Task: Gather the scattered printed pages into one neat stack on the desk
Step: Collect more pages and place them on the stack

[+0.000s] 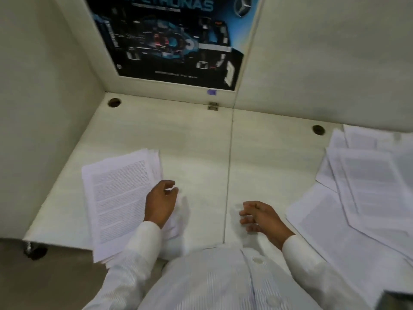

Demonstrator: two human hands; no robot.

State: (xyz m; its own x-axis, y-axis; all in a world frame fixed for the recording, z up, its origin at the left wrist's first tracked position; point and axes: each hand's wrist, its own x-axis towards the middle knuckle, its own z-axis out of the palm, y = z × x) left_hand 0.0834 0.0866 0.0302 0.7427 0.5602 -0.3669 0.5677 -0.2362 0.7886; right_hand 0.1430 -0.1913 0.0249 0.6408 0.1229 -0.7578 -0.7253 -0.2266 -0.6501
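A stack of printed pages (118, 195) lies on the left of the white desk (201, 142), its near end hanging over the front edge and its sheets slightly fanned. My left hand (159, 202) hovers over the stack's right edge with fingers loosely curled, holding nothing. My right hand (261, 217) is over the bare desk near the middle, fingers relaxed and spread, empty. Several loose printed pages (366, 189) lie overlapping at odd angles on the right side of the desk.
Cubicle walls close in the desk on the left, back and right. A dark racing-car poster (169, 39) hangs on the back panel. Two cable holes (114, 102) (318, 130) sit near the back. A dark object (395, 300) shows at the bottom right corner.
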